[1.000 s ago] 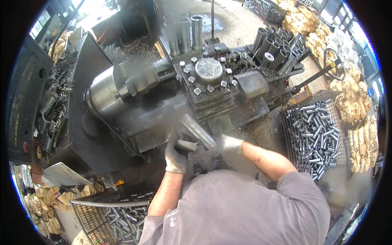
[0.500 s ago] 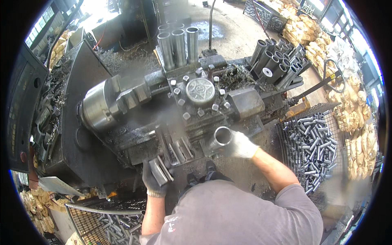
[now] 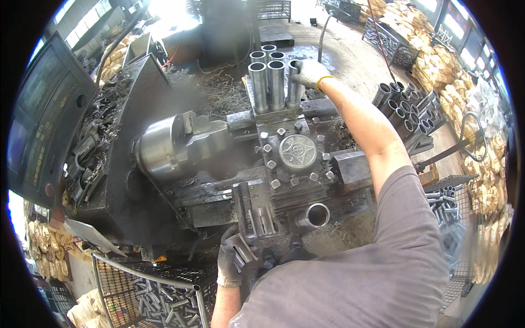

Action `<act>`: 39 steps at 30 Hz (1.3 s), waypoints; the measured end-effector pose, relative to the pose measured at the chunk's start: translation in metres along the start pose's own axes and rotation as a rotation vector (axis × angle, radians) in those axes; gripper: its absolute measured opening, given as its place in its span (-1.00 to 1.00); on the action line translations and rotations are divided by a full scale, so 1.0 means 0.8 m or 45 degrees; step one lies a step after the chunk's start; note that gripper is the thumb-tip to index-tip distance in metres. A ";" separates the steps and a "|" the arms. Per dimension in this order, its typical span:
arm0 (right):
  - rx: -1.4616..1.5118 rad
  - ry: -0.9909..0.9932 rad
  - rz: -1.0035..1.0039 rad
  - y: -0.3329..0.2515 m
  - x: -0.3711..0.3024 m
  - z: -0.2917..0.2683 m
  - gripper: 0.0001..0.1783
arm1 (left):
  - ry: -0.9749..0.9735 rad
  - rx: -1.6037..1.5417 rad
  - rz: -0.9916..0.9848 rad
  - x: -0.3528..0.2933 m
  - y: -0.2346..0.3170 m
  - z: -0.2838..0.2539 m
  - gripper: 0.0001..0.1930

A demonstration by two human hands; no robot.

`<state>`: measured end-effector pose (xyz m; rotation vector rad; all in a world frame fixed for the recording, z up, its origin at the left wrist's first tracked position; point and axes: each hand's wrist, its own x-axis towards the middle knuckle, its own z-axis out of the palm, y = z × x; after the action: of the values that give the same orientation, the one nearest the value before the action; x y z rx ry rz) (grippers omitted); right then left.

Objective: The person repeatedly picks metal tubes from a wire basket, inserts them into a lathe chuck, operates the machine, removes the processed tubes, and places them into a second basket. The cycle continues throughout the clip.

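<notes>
My left hand (image 3: 228, 263), in a dark glove, is closed round a short slotted metal sleeve piece (image 3: 244, 252) near the machine's front edge. My right hand (image 3: 313, 74), in a pale glove, reaches over the lathe and grips the top of a metal tube (image 3: 293, 94). That tube stands upright at the right end of a small group of tubes (image 3: 276, 87) behind the tool post (image 3: 298, 152). A wider-mouthed tube (image 3: 317, 215) rests untouched at the lathe's front, its open end facing up. Slotted metal pieces (image 3: 262, 221) sit beside my left hand.
The lathe chuck (image 3: 161, 145) is at left, beside a control panel (image 3: 41, 126). More tubes (image 3: 407, 112) lean in a pile at right. Wire baskets of short tubes stand at lower left (image 3: 164, 300) and right (image 3: 445, 205). Metal shavings (image 3: 221, 98) lie behind the lathe.
My right hand has left the tube at the lathe's front and moved up and away to the standing tubes. The left hand keeps its sleeve piece, now tilted differently. The view has shifted.
</notes>
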<state>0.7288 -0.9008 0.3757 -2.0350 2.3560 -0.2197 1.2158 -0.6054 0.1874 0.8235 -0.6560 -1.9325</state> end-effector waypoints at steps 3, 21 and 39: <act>0.049 0.238 0.017 0.002 -0.033 -0.004 -0.56 | -0.065 0.215 0.104 0.003 0.026 0.003 0.07; 0.438 -0.279 0.031 -0.315 -0.431 0.214 -0.20 | -0.080 -0.196 -0.118 0.089 0.071 -0.056 -0.38; 1.472 -0.504 0.234 -0.320 -0.412 0.024 -0.21 | -0.382 1.090 0.799 0.152 0.161 0.033 -0.19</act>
<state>1.0319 -0.6138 0.3623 -1.1419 1.5220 -0.8301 1.2199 -0.7676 0.2625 0.6878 -1.7549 -1.1668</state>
